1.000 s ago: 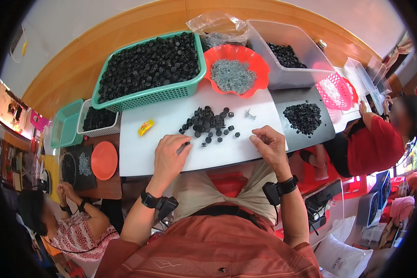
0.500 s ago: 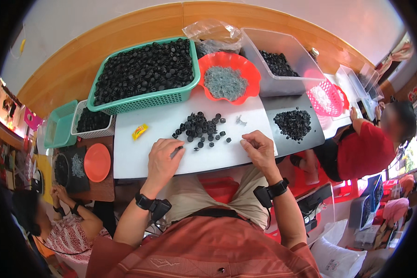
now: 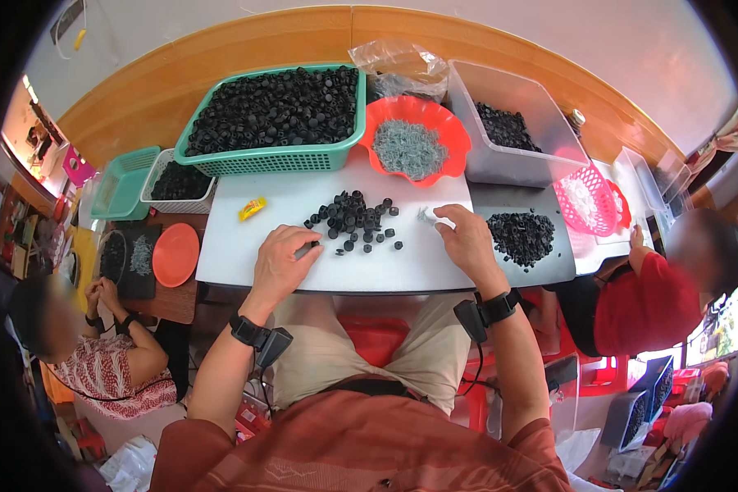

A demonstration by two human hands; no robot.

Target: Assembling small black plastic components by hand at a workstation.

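Just left of the loose pile of small black plastic caps, my left hand pinches one black cap between thumb and forefinger. Beyond the pile's right side, my right hand reaches over the white work surface. Its thumb and forefinger are a little apart, right beside a few small clear plastic pieces; no piece is plainly in its grip. Both wrists wear black straps with a small box.
A green basket of black caps, a red scalloped bowl of clear pieces and a clear bin stand behind. A yellow packet lies left, a black-part heap right. People sit on both sides.
My right hand has moved away from my body to the clear pieces, its fingers parting slightly. My left hand keeps the black cap beside the pile. The whole view has shifted a little.
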